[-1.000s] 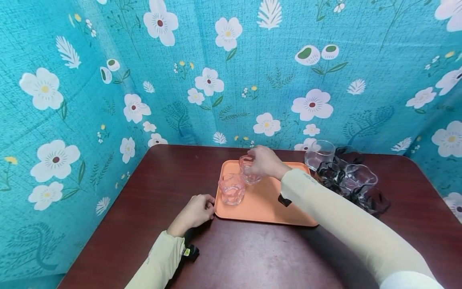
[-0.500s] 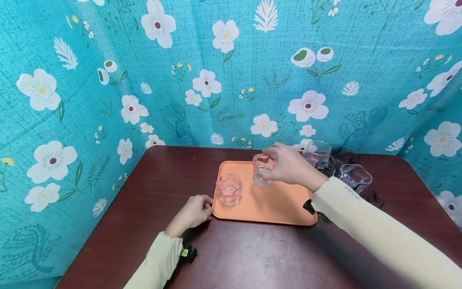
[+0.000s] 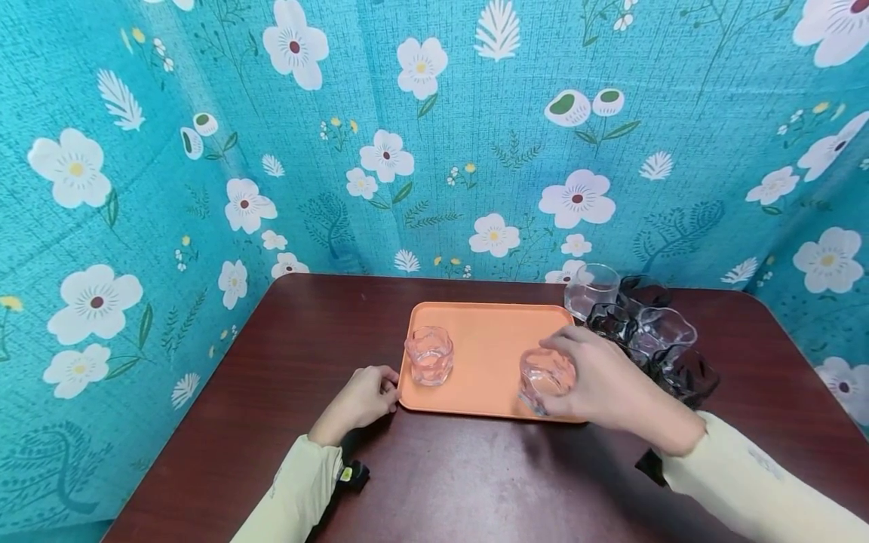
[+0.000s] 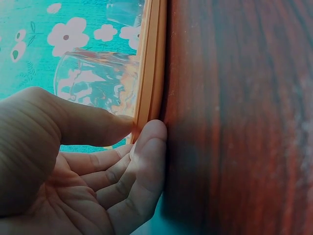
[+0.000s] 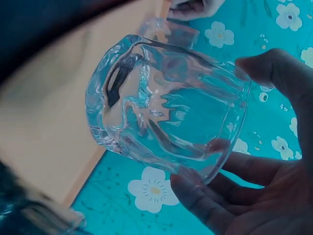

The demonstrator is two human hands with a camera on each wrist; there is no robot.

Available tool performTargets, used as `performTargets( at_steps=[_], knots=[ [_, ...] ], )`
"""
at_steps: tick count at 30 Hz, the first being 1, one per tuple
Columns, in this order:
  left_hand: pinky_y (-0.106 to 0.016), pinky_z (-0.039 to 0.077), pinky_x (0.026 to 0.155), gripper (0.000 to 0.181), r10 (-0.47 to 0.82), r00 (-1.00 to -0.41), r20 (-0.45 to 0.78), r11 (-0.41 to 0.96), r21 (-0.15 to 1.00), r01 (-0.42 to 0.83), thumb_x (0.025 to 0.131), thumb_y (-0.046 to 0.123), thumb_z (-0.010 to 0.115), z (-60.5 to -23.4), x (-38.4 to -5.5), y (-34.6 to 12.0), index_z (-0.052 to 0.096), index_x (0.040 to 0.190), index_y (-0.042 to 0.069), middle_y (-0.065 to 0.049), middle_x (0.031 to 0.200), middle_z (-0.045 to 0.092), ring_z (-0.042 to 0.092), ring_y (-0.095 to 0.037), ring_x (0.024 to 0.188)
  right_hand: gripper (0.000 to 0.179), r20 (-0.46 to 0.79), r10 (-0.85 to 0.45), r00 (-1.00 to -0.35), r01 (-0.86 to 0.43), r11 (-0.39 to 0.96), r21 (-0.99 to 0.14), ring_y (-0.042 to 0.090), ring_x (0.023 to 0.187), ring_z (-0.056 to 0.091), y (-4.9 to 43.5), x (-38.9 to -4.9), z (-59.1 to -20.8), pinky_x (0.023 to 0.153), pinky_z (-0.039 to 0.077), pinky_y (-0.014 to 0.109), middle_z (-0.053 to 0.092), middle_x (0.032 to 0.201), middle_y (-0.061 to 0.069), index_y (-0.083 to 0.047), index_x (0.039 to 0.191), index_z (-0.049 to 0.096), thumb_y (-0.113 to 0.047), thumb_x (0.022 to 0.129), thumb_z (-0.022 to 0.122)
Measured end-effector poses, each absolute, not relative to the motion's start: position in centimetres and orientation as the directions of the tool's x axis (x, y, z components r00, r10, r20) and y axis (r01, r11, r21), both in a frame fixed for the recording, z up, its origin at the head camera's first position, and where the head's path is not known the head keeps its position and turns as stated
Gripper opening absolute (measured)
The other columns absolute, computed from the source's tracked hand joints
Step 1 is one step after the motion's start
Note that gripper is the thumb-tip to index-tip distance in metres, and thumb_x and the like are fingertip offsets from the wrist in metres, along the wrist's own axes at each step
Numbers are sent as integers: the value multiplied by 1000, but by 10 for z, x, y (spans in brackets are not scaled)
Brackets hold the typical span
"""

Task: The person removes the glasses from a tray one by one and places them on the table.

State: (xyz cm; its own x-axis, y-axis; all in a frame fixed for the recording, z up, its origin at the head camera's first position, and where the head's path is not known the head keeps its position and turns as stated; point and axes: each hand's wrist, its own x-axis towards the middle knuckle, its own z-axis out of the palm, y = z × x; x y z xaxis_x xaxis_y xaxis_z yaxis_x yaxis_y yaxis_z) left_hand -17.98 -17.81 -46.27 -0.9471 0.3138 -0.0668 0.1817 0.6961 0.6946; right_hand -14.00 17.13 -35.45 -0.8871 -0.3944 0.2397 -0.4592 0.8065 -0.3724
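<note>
My right hand [image 3: 607, 381] holds a clear wavy glass tumbler [image 3: 545, 375] by its rim, over the front right part of the orange tray [image 3: 483, 354]. In the right wrist view the thumb and fingers grip opposite sides of this tumbler [image 5: 164, 110], its thick base tipped toward the tray. A second clear tumbler [image 3: 431, 360] stands at the tray's left end. My left hand [image 3: 362, 396] pinches the tray's front left corner. Seen from the left wrist, the thumb lies at the tray rim [image 4: 150, 63] with the fingertips against its outer side.
Several glasses crowd the table right of the tray: a clear straight one [image 3: 591, 290], a clear wavy one [image 3: 665, 332] and dark smoky ones [image 3: 689, 377]. A blue flowered cloth [image 3: 407, 151] hangs behind the dark wooden table [image 3: 326, 324].
My right hand has lifted its tumbler from the back left of the tray and carried it right and toward me. The left hand keeps its place at the tray corner.
</note>
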Motion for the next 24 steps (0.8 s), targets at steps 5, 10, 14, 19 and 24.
performTargets(
  at_steps=[5, 10, 14, 19, 24],
  knots=[
    [-26, 47, 49, 13, 310, -947, -80, 696, 698, 169, 85, 1, 62, -463, -180, -177, 62, 97, -3, 1, 66, 60, 59, -9, 53, 66, 284, -366, -886, -447, 836, -319, 18, 87, 56, 190, -113, -363, 67, 47, 40, 57, 105, 3, -3, 110, 65, -37, 57, 84],
    [-26, 47, 49, 13, 312, -946, -82, 692, 702, 167, 85, 0, 61, -462, -179, -177, 61, 97, -3, 0, 66, 60, 59, -9, 53, 62, 291, -288, -912, -375, 875, -307, 18, 84, 54, 209, -94, -372, 63, 47, 40, 57, 102, 2, -6, 107, 67, -37, 56, 85],
    [-26, 47, 50, 13, 316, -946, -77, 691, 702, 173, 84, 0, 62, -461, -179, -177, 61, 98, -4, 0, 67, 60, 59, -9, 53, 66, 258, -225, -940, -303, 898, -320, 25, 89, 56, 223, -81, -379, 66, 49, 48, 57, 101, 5, -5, 109, 65, -36, 55, 86],
    [-27, 47, 49, 13, 312, -947, -82, 686, 709, 165, 84, -1, 62, -460, -178, -177, 61, 97, -4, -1, 67, 60, 59, -10, 54, 73, 177, -132, -975, -185, 926, -330, 32, 91, 55, 237, -73, -391, 67, 48, 54, 56, 102, 13, 0, 110, 62, -38, 53, 88],
    [-27, 47, 49, 13, 314, -945, -91, 682, 714, 158, 85, -1, 61, -460, -178, -177, 61, 98, -4, -2, 67, 60, 59, -11, 54, 77, 116, -81, -990, -117, 931, -345, 37, 93, 54, 245, -71, -401, 69, 46, 57, 55, 106, 19, 3, 111, 61, -40, 53, 88]
  ],
)
